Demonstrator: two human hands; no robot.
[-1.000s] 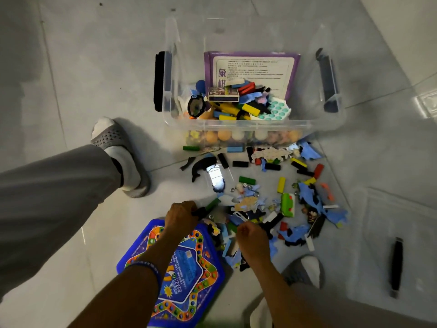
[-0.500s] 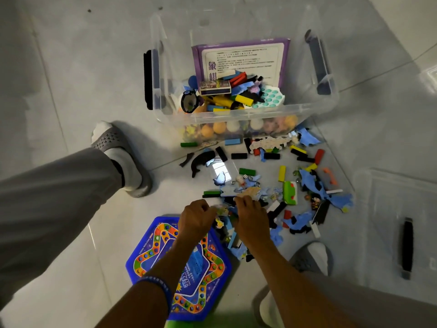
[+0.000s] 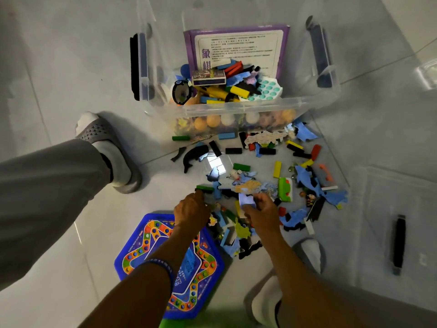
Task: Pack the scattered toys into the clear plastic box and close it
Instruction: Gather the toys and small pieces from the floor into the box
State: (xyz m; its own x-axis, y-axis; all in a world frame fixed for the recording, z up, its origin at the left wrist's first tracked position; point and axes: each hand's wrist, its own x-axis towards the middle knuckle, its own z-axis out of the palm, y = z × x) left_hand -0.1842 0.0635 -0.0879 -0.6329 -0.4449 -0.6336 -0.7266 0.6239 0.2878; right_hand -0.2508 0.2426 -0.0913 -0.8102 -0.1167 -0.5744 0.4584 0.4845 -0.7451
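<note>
The clear plastic box [image 3: 236,107] stands open on the floor [image 3: 59,67], at the far edge of the mess, and it is already well filled: a purple game sheet [image 3: 236,46] leans against its back wall, with blocks, balls and foam shapes heaped in front. Its lid [image 3: 390,209] lies flat on the floor to the right, well apart from the box, so closing is not yet begun.

Nearer the person, a blue board game [image 3: 170,263] lies on the floor under the left forearm. Between it and the box spreads the pile of scattered toys [image 3: 272,185]: coloured blocks, blue foam pieces, black animal shapes and a green toy, many still unpacked.

Both hands work at the near edge of that pile, close together but not touching. The left hand [image 3: 191,209] is curled over small pieces beside a green block [image 3: 205,187]; whether it actually holds any I cannot tell. The right hand [image 3: 262,210] pinches a pale blue piece [image 3: 246,200] between thumb and fingers.

By my judgement the job is perhaps half done: many loose toys and the board game remain, then the lid.
</note>
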